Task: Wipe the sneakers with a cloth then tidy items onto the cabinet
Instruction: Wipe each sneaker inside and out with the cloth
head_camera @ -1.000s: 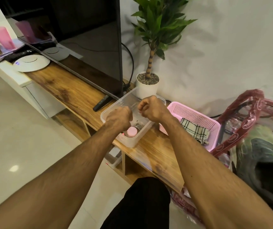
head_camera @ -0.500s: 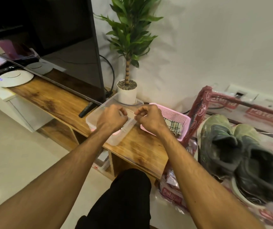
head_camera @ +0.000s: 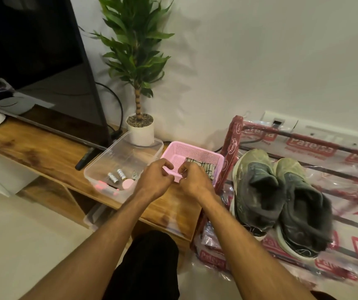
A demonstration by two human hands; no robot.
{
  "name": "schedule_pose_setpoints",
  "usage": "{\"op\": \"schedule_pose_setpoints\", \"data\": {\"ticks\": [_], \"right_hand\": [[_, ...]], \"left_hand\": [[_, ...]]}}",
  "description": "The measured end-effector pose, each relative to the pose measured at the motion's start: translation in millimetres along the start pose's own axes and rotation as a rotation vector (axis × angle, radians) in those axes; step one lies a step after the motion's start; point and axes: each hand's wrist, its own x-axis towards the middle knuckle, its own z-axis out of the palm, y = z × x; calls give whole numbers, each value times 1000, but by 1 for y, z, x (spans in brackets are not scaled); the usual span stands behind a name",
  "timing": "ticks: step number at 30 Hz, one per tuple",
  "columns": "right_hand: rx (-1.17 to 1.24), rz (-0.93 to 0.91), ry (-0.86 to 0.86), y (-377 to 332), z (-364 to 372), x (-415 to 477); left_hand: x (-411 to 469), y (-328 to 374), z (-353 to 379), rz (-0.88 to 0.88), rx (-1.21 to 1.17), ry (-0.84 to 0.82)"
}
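A pair of worn grey-green sneakers point(head_camera: 282, 198) stands on a red rack point(head_camera: 230, 148) wrapped in printed plastic, right of the wooden cabinet point(head_camera: 44, 152). A pink basket point(head_camera: 195, 151) sits on the cabinet's right end with a checked cloth point(head_camera: 205, 167) inside. My left hand point(head_camera: 154, 179) curls its fingers over the basket's near left corner. Beside it, my right hand point(head_camera: 193, 180) grips the near rim. The cloth is partly hidden behind my right hand.
A clear plastic box point(head_camera: 121, 156) left of the basket holds batteries and small pink items. Behind stand a potted plant point(head_camera: 140, 131) and a TV point(head_camera: 44, 61), with a remote point(head_camera: 84, 160) under the screen. My dark-clad knee point(head_camera: 150, 263) is below the cabinet edge.
Both hands left the clear box and moved right to the pink basket's near rim. The view swung right, bringing the sneakers and rack into sight.
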Motion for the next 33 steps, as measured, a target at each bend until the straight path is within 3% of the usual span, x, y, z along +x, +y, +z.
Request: {"op": "schedule_pose_setpoints", "data": {"ticks": [9, 17, 25, 33], "right_hand": [[-140, 112, 127, 22, 1, 42], [-231, 178, -118, 31, 6, 84], [-541, 121, -205, 36, 10, 97], [-705, 30, -282, 34, 11, 106]], "left_hand": [[24, -7, 18, 30, 2, 1], [47, -14, 23, 24, 2, 33], [56, -18, 32, 6, -5, 41], [60, -15, 37, -11, -6, 55]]}}
